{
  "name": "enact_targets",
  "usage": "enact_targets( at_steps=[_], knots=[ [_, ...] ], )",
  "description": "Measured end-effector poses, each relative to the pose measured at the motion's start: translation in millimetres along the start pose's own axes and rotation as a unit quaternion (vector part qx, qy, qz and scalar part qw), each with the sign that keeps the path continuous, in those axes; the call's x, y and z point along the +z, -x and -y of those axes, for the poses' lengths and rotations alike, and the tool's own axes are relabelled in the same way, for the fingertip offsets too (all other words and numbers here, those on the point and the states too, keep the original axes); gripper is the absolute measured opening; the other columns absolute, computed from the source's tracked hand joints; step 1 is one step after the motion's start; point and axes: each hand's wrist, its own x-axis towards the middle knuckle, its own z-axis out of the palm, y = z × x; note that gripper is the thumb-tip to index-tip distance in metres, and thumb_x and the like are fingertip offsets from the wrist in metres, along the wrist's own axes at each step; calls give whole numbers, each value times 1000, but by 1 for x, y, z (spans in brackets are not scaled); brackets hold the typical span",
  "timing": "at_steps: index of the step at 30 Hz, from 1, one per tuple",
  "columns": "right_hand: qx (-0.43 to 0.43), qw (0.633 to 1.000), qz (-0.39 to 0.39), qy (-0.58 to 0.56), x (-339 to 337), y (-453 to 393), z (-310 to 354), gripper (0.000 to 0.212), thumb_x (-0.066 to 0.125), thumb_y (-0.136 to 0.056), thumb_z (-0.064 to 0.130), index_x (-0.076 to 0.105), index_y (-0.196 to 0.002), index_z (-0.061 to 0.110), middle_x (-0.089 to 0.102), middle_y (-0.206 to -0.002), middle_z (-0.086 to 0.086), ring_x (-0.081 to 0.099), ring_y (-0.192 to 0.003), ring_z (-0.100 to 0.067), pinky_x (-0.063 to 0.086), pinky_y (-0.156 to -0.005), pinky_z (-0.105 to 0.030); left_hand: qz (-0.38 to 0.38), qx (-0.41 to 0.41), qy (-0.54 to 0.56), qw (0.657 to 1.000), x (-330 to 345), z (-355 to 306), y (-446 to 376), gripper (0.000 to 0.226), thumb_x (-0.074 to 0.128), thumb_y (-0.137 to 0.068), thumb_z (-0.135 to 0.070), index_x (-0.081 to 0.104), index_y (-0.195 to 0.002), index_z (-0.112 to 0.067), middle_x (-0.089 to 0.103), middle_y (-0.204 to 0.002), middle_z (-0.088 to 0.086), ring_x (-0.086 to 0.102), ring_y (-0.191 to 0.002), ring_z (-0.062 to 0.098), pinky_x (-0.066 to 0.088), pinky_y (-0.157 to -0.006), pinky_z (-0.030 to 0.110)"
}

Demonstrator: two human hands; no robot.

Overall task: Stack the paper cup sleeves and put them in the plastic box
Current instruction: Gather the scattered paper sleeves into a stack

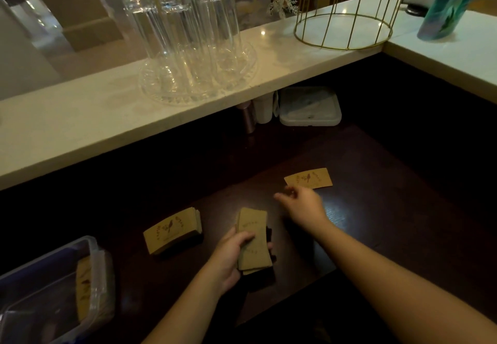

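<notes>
Reaching toward the single loose sleeve [308, 178] on the dark table [376, 209], the right hand [304, 207] is being held empty, its fingers loosely curled and just short of the sleeve's near edge. A stack of sleeves [254, 240] is being gripped lengthwise in the left hand [231, 257], thumb laid over the top. A second stack [173, 230] is lying flat on the table to the left, near but apart from the held one, and the plastic box [96, 260] is standing open at the far left with what appear to be sleeves already inside, though the light is too dim for that to be certain. The collecting step is judged to be under way, with boxing not yet done for either stack. For this pick, the flat sleeve is probably best being slid toward the table edge or lifted by 1 corner, since thin card lying flush is hard to pinch. The print and curve should be matched to the held stack, so that the edges are being squared before the 2 stacks are joined.
</notes>
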Motion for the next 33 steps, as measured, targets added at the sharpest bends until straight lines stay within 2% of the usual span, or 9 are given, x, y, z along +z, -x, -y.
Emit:
enact_targets(
  at_steps=[3,8,12,14,18,24,28,30,33],
  knots=[
    [117,982,-131,73,-25,-33,-14,63,62,-82,53,57,-118,2,52,-125,-22,51,-109,-36,45,-82,-41,-18,15,12,1000,-13,0,5,35,48,-94,-7,50,-128,-15,68,-108,28,73,-84,36,59,-56,43],
    [236,946,-108,192,-27,-51,-24,110,67,-61,72,34,-137,0,34,-138,-19,32,-125,-36,39,-96,-47,-41,7,30,999,-33,-1,15,37,50,-94,-17,49,-131,-15,67,-113,30,71,-95,39,60,-63,47],
    [235,958,-115,121,-26,-53,-15,86,75,-69,49,38,-132,4,38,-138,-21,37,-123,-38,42,-96,-51,-58,1,56,997,-45,-1,17,36,50,-93,-24,52,-127,-12,70,-108,29,71,-93,38,59,-78,54],
    [205,972,-119,-11,-33,-49,-9,58,70,-81,28,44,-128,5,48,-132,-22,50,-115,-38,48,-90,-48,-65,9,54,996,-50,-2,16,38,51,-93,-31,58,-123,-9,71,-108,28,70,-97,39,52,-90,59],
    [125,943,-12,-308,-47,-23,25,27,56,-92,7,58,-119,3,64,-111,-17,63,-87,-23,51,-76,-34,-61,29,56,996,-59,-5,14,51,46,-92,-55,76,-102,-15,73,-109,20,69,-100,39,55,-86,55],
    [1,951,210,-229,-3,16,60,28,65,-85,0,63,-113,1,69,-88,-11,64,-73,-21,55,-56,-22,-37,29,44,998,-63,-7,9,62,40,-87,-67,75,-108,-19,72,-115,15,67,-107,34,49,-97,53],
    [-43,966,234,-101,44,28,54,25,73,-80,11,68,-105,10,68,-82,-5,67,-68,-17,56,-63,-34,1,17,1,1000,-63,-6,17,41,62,-86,-32,61,-126,-24,73,-111,16,69,-101,34,57,-81,48],
    [-66,973,217,-33,62,34,52,23,74,-76,22,67,-98,22,65,-89,-4,66,-78,-22,56,-67,-39,-10,19,-18,1000,-66,-6,23,52,60,-85,-5,51,-131,-28,70,-111,21,71,-95,36,60,-68,44],
    [-53,964,261,-16,78,41,52,45,70,-72,28,59,-115,25,55,-106,-2,62,-88,-20,51,-67,-32,4,8,-37,999,-76,-4,35,53,51,-84,4,52,-124,-32,69,-108,20,73,-89,35,60,-63,40]
  ],
)
